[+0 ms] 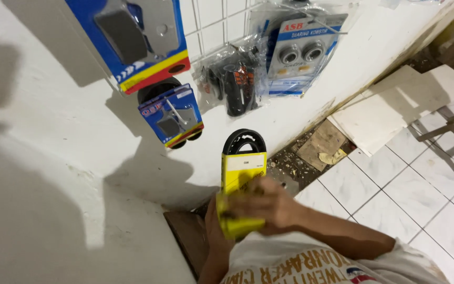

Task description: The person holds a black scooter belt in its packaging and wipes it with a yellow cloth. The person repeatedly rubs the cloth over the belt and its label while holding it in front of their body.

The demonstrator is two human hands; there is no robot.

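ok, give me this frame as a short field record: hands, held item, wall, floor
right hand: wrapped over the front of the yellow sleeve, blurred
left hand: mostly hidden behind the sleeve, seems to hold it from behind
held item: black belt in a yellow sleeve, upright
wall: white wire grid with hanging parts: blue carded packs, clear bagged parts
floor: white tiles, loose tile slabs, rubble along the wall base

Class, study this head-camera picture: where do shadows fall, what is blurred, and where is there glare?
Head view: hard light casts dark shadows on the white wall, at left and under the hanging blue packs; the right hand on the yellow sleeve is motion-blurred; the clear plastic bags show glare; the floor tiles are bright.
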